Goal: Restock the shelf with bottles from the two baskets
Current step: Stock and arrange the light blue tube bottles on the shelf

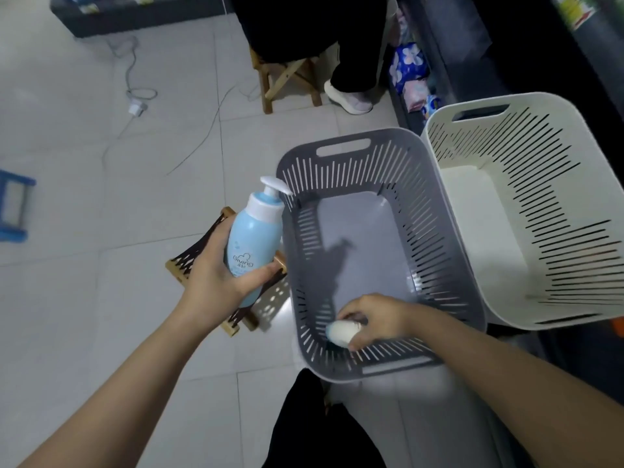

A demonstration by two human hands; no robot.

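My left hand (pixel 216 275) grips a light blue pump bottle (pixel 255 238) with a white pump head, held upright just left of the grey basket (pixel 439 211). My right hand (pixel 374 320) reaches down into the near corner of the grey basket and its fingers curl round a small white bottle (pixel 342 332) lying on its side. Nothing else shows inside the grey basket. The white basket (pixel 557 184) stands to its right and looks empty. The shelf (pixel 449 55) rises dark at the upper right.
A small wooden folding stool (pixel 233 315) stands under my left hand. A seated person's dark leg and white shoe (pixel 349 97) are by another wooden stool (pixel 287 79) at the top. Cables and a white plug (pixel 136 108) lie on the tiled floor. Packaged goods (pixel 408 67) fill the low shelf.
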